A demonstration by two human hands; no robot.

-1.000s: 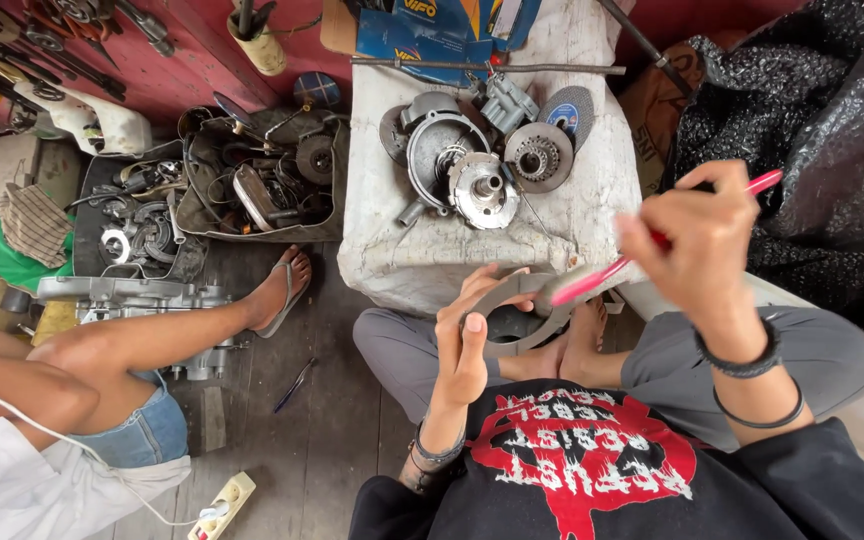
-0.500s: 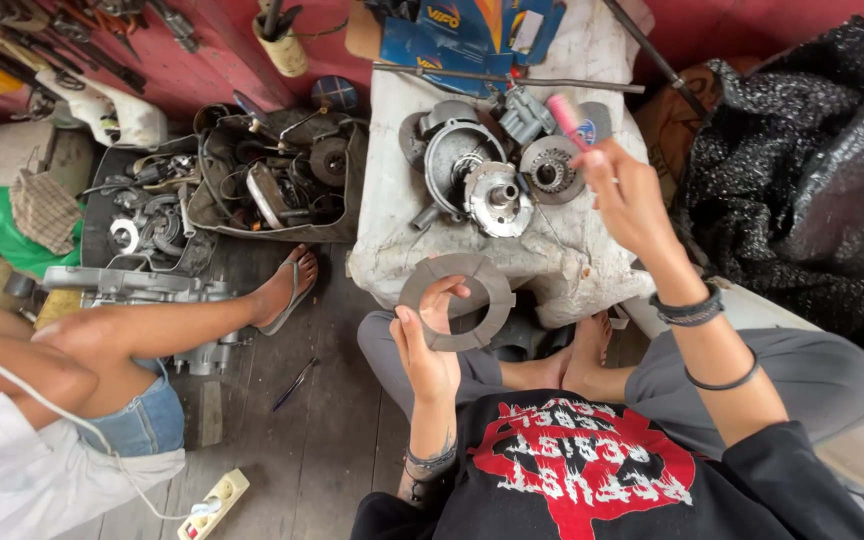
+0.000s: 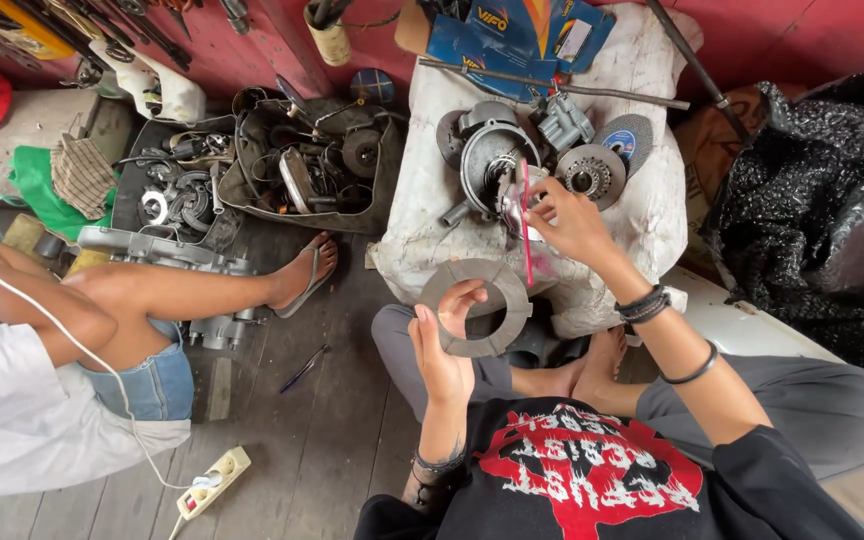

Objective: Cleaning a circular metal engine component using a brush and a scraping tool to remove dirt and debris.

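Note:
My left hand (image 3: 444, 350) holds up a flat grey ring-shaped disc (image 3: 477, 307), thumb through its hole, above my lap. My right hand (image 3: 572, 222) reaches forward over a white cloth-covered block (image 3: 422, 200) and grips a thin pink-red tool (image 3: 525, 220), its tip near a round metal engine part (image 3: 492, 160). More metal parts lie on the block: a small finned disc (image 3: 592, 172), a grey grinding disc (image 3: 624, 137) and a small grey housing (image 3: 562, 122).
Another person sits at the left, a bare leg and sandalled foot (image 3: 302, 275) stretched across the wooden floor. Open bags of parts (image 3: 302, 165) lie beyond it. A white power strip (image 3: 210, 482) is near the floor's front; a black sack (image 3: 822, 220) is at right.
My right hand has dropped from raised at the right to the parts on the block, carrying the pink tool. My left hand has turned the grey disc upright and face-on.

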